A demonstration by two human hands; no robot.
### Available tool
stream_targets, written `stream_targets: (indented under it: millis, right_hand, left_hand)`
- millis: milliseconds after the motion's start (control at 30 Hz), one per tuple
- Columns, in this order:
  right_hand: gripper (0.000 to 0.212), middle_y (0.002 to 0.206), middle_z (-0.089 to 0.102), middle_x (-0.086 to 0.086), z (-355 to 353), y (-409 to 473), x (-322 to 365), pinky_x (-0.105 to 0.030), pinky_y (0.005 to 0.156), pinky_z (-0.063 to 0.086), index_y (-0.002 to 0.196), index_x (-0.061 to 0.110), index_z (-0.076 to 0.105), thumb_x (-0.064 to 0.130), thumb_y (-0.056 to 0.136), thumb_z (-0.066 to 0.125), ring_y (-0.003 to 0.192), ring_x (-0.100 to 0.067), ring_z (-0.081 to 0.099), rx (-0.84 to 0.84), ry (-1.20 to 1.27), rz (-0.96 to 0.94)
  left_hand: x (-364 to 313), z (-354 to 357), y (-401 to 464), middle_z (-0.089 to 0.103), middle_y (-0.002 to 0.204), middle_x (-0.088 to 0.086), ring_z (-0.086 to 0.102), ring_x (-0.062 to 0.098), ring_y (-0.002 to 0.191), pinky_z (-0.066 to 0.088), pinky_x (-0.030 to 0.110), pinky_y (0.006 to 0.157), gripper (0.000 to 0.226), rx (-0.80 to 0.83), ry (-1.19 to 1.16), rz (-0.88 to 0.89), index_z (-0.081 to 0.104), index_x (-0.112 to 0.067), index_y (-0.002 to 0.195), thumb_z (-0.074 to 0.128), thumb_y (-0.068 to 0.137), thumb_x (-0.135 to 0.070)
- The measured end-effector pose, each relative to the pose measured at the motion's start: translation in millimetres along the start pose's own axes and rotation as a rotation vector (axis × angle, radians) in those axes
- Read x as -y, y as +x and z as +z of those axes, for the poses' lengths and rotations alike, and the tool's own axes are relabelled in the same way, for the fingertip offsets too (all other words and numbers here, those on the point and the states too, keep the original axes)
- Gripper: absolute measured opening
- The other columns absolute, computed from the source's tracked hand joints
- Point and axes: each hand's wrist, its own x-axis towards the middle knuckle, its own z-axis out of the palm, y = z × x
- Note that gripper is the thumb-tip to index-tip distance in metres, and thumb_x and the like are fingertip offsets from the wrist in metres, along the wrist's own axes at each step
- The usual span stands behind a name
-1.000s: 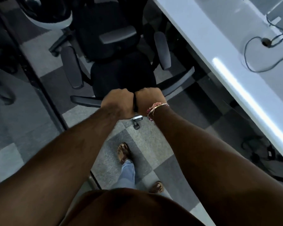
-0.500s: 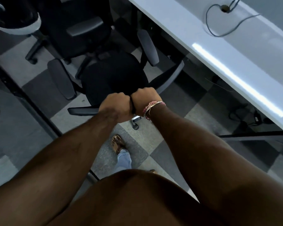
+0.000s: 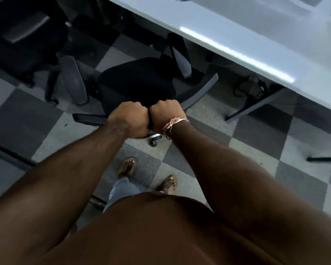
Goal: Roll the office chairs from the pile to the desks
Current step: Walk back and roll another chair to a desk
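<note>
Gripping the Chair's Backrest Beside the Desk

Clenching the top edge of the black office chair (image 3: 136, 81), both hands sit side by side at the middle of the backrest, knuckles touching. The left hand (image 3: 129, 121) is a tight fist wrapped over the rim, and the right hand (image 3: 165, 115) is closed on the same rim just beside it, with a band of pink and pale threads (image 3: 173, 124) tied around its wrist. The chair faces away from the person, its dark seat pad pointing toward the white desk (image 3: 256, 35). Its right armrest (image 3: 180, 54) reaches just under the desk's front edge, while its left armrest (image 3: 73, 79) stands out over open floor. One caster (image 3: 153, 139) of the base shows below the hands.

A second black chair (image 3: 23, 39) stands at the upper left, near the first but apart from it, with its own grey armrest visible. The desk runs diagonally across the upper right, a bright strip of reflected light along its surface, and a slanted dark leg (image 3: 254, 105) holds it up; a tangle of cables (image 3: 250, 87) lies on the floor beneath. The floor (image 3: 256, 134) is carpet tile in a checker of light and dark greys.

Below the arms, the person's two feet in sandals (image 3: 129, 166) stand on the tiles behind the chair, a pale blue trouser leg above the left one and a brown shirt filling the bottom of the view.
</note>
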Motion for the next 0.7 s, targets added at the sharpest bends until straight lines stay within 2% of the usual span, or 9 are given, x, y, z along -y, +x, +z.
stream_targets:
  millis: [100, 233, 400, 533, 633, 700]
  right_hand:
    - [0.016, 0.076, 0.066, 0.003, 5.4, -28.1, -6.2, -0.029, 0.056, 0.037, 0.071, 0.023, 0.057, 0.033, 0.084, 0.056, 0.064, -0.023, 0.062, 0.008, 0.031, 0.114]
    - [0.014, 0.076, 0.066, 0.003, 14.8, -71.5, -4.6, -0.029, 0.056, 0.037, 0.073, 0.024, 0.057, 0.035, 0.082, 0.058, 0.069, -0.025, 0.066, 0.010, 0.063, 0.264]
    - [0.023, 0.075, 0.066, 0.002, 27.1, -122.4, 14.4, -0.029, 0.057, 0.039, 0.069, 0.025, 0.047, 0.038, 0.083, 0.060, 0.071, -0.026, 0.067, 0.043, 0.117, 0.459]
    - [0.028, 0.062, 0.050, 0.005, 33.7, -161.0, 34.5, -0.030, 0.057, 0.040, 0.066, 0.023, 0.044, 0.038, 0.085, 0.058, 0.069, -0.025, 0.066, 0.071, 0.166, 0.634]
    - [0.027, 0.075, 0.065, 0.001, 34.9, -189.0, 49.2, -0.030, 0.058, 0.038, 0.067, 0.024, 0.043, 0.036, 0.086, 0.058, 0.072, -0.027, 0.066, 0.062, 0.209, 0.751]
    - [0.026, 0.080, 0.068, 0.001, 36.3, -206.9, 58.1, -0.030, 0.058, 0.037, 0.067, 0.024, 0.042, 0.034, 0.087, 0.056, 0.074, -0.027, 0.067, 0.057, 0.234, 0.818]
  left_hand:
    - [-17.3, -5.7, 5.0, 0.060, 0.063, -0.006, 0.056, 0.019, 0.060, 0.049, 0.034, 0.061, 0.030, -0.017, 0.047, 0.142, 0.052, -0.024, 0.060, 0.050, 0.084, -0.042]
    - [-47.0, -5.3, -0.2, 0.051, 0.059, -0.008, 0.055, 0.018, 0.059, 0.047, 0.032, 0.059, 0.034, -0.031, 0.105, 0.307, 0.051, -0.024, 0.062, 0.052, 0.089, -0.045]
    - [-78.5, 6.6, -13.9, 0.055, 0.061, -0.008, 0.055, 0.014, 0.057, 0.048, 0.031, 0.059, 0.032, -0.049, 0.139, 0.461, 0.052, -0.026, 0.067, 0.055, 0.092, -0.046]
    - [-103.9, 6.4, -28.0, 0.058, 0.063, -0.007, 0.057, 0.015, 0.058, 0.054, 0.032, 0.060, 0.027, -0.045, 0.222, 0.606, 0.058, -0.025, 0.070, 0.055, 0.090, -0.043]
    - [-123.0, 4.0, -36.4, 0.058, 0.065, -0.006, 0.057, 0.017, 0.059, 0.050, 0.032, 0.059, 0.027, -0.017, 0.276, 0.712, 0.058, -0.025, 0.071, 0.054, 0.090, -0.043]
    - [-136.6, 4.0, -43.4, 0.061, 0.068, -0.005, 0.056, 0.018, 0.060, 0.051, 0.033, 0.060, 0.026, -0.011, 0.303, 0.778, 0.061, -0.025, 0.074, 0.054, 0.089, -0.044]
